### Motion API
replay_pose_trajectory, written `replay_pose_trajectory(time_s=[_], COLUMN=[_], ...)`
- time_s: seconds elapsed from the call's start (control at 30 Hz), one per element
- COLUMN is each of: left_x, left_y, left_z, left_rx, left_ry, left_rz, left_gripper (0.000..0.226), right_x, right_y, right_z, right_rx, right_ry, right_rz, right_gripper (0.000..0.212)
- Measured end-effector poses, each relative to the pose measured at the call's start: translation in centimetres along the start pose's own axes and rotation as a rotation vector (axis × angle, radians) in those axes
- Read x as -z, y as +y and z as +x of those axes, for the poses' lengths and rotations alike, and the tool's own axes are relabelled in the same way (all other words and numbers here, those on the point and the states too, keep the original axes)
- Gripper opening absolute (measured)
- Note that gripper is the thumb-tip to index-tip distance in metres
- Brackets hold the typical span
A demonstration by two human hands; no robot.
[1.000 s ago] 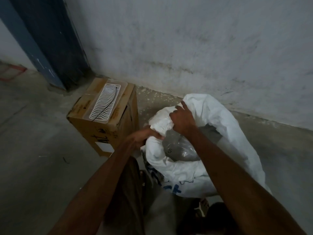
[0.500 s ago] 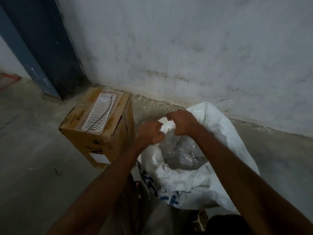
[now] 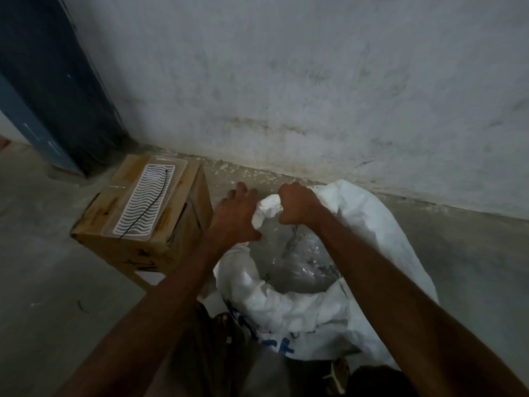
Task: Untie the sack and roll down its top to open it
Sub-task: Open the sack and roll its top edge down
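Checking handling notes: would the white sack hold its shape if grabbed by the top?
Probably not. The white sack looks floppy: its rim bunches where the right hand grips it. Its clear liner looks thin, likely slippery. The slumped body suggests it could sag sideways.

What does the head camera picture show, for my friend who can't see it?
A person's right hand grips a bunched bit of the rim of a white sack on a concrete floor, while the left hand is spread open beside it. Clear plastic shows inside the sack's open mouth. A cardboard box sits to the left by a grey wall.
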State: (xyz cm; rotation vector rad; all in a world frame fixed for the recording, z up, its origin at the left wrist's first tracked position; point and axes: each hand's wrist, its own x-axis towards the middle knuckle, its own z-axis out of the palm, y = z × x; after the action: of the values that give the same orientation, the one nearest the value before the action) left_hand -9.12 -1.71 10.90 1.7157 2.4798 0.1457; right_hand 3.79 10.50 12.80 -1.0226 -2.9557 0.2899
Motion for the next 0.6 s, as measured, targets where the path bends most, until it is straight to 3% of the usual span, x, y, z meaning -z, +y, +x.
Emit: replay_pose_trajectory(time_s=[0.07, 0.13, 0.23, 0.4, 0.53, 0.6], left_x=[0.3, 0.3, 0.8, 2.8, 2.3, 1.8], left_y=[1.8, 2.7, 1.9, -0.1, -0.6, -0.1], left_z=[0.4, 0.9, 1.6, 2.7, 3.5, 3.4], left_rx=[-0.071, -0.101, -0.074, 0.033, 0.09, 0.009], left_ry=[0.06, 0.104, 0.018, -0.16, -0.31, -0.19], left_rz=[-0.059, -0.048, -0.091, -0.283, -0.31, -0.081], left_gripper=[0.098, 0.077, 0.056, 0.066, 0.065, 0.078], right_x=[0.9, 1.7, 1.6, -0.1, 0.5, 0.7], right_y=[-0.4, -0.3, 1.2, 3.6, 2.5, 2.4], right_z=[0.6, 0.8, 0.2, -0.9, -1.6, -1.6], right_rx=[-0.001, -0.029, 0.072, 0.108, 0.063, -0.028], right_ry=[-0.086, -0.157, -0.076, 0.0, 0.098, 0.07], right_rz=[0.094, 0.166, 0.266, -0.309, -0.414, -0.248], right_gripper=[0.032, 0.036, 0.049, 0.088, 0.047, 0.037])
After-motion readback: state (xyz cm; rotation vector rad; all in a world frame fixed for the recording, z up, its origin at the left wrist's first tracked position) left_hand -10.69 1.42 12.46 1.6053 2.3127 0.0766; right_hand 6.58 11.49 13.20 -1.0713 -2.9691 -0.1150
